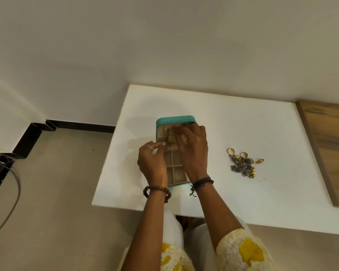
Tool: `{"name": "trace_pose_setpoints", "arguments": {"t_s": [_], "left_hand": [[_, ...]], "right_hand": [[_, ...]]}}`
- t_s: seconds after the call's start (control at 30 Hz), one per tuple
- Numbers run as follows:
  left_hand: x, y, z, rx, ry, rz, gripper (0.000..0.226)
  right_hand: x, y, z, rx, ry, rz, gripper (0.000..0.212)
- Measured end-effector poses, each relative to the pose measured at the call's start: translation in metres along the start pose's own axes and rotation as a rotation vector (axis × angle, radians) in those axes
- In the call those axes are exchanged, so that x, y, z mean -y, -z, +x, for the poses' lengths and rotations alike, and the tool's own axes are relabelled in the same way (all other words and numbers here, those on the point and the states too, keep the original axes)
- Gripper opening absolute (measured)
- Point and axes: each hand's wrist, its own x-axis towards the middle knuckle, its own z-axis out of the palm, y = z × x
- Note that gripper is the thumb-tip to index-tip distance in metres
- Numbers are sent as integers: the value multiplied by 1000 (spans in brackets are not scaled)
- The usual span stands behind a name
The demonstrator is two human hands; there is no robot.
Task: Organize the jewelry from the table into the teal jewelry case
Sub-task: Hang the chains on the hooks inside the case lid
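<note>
Nearest me, my left hand (pixel 152 161) pinches thumb to forefinger at the left edge of the teal jewelry case (pixel 174 122), seemingly on a small gold piece I cannot identify. My right hand (pixel 192 149) reaches over the case's far compartments, fingers curled down; whether they hold anything I cannot tell. Step in hand, as I judge: seating an item. Next: fetching from the jewelry pile (pixel 243 163), lying well right of both hands on the white table (pixel 223 118).

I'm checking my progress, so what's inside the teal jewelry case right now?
The teal jewelry case shows bare square compartments near me and some gold pieces farther back. Both hands cover the rest, so I can't tell what's under them.
</note>
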Motion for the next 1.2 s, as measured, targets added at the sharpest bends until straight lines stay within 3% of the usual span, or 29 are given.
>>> {"name": "trace_pose_setpoints", "arguments": {"t_s": [0.27, 0.47, 0.6, 0.73, 0.87, 1.03, 1.2], "left_hand": [[-5, 5, -4, 14, 60, 11, 8], [-6, 6, -4, -24, 37, -12, 20], [-7, 6, -5, -57, 17, -10, 18], [-9, 5, -5, -51, 22, -163, 23], [-8, 3, 0, 62, 42, -204, 39], [0, 4, 8, 156, -13, -170, 25], [1, 8, 9, 222, 4, -185, 30]], "right_hand": [[-1, 7, -2, -20, -1, 47, 17], [5, 16, -6, -94, -48, 178, 28], [3, 16, -10, -198, -137, 179, 19], [3, 12, -15, -206, -220, 120, 9], [5, 7, -22, -166, -263, 48, 9], [10, -7, -27, 65, -212, -57, 23], [15, -20, -28, 132, -190, -93, 25]]}}
